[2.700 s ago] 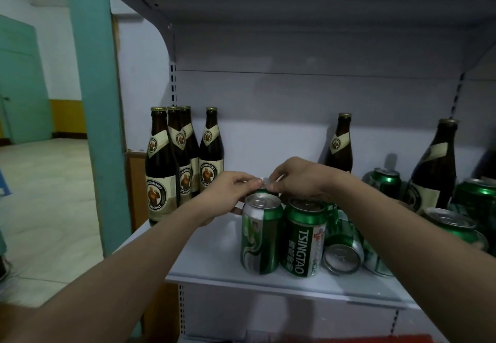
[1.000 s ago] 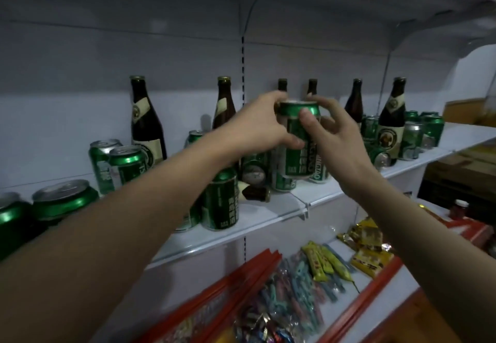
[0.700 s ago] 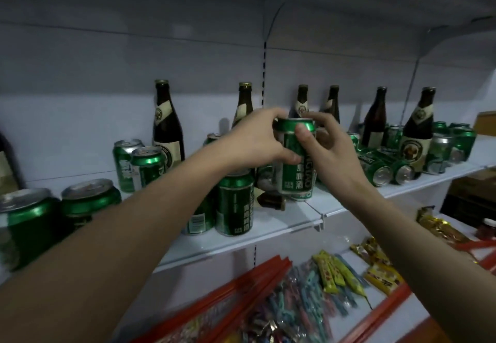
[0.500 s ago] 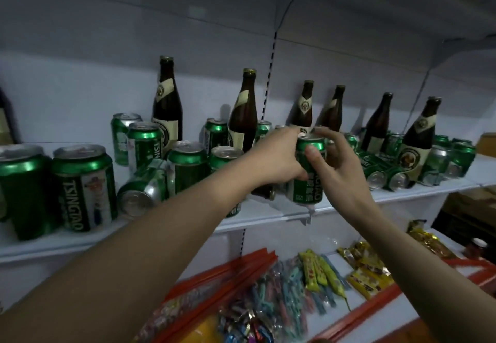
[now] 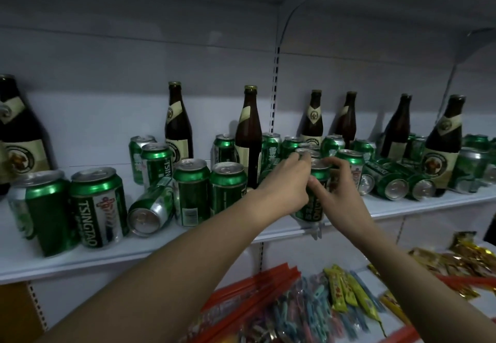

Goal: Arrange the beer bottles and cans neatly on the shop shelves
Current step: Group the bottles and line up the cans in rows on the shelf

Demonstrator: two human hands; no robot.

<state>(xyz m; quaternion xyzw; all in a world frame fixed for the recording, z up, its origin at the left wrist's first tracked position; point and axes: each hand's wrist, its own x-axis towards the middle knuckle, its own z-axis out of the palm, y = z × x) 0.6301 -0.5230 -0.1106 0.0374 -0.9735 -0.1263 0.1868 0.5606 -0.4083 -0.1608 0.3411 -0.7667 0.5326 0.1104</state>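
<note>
Both hands are closing on one green can (image 5: 312, 203) near the front lip of the white shelf (image 5: 402, 208), just above the joint between two shelf boards. The left hand (image 5: 284, 187) is wrapping the can's left side, its fingers curling round toward the rim; the right hand (image 5: 338, 195) is meeting it from the other side, thumb pressing low on the can wall and index finger hooking over the top edge. Whether the can's base is resting on the shelf or hanging just clear of it cannot be told, since the palms are covering it.

To seat it well, it is probably best to be lowering it flat and square, label outward, and only then easing the fingers apart. Just behind the fingertips a cluster of upright cans (image 5: 292, 145) is crowding in, and a brown bottle (image 5: 248, 138) is standing just left of the left knuckles, so any sideways swing could be knocking one over. To the right of the right hand, well beyond the fingers, toppled cans (image 5: 394, 185) are lying on their sides and are looking like the next things to stand up.

Both forearms are reaching forward and slightly upward, converging at the can, wrists nearly straight
</note>
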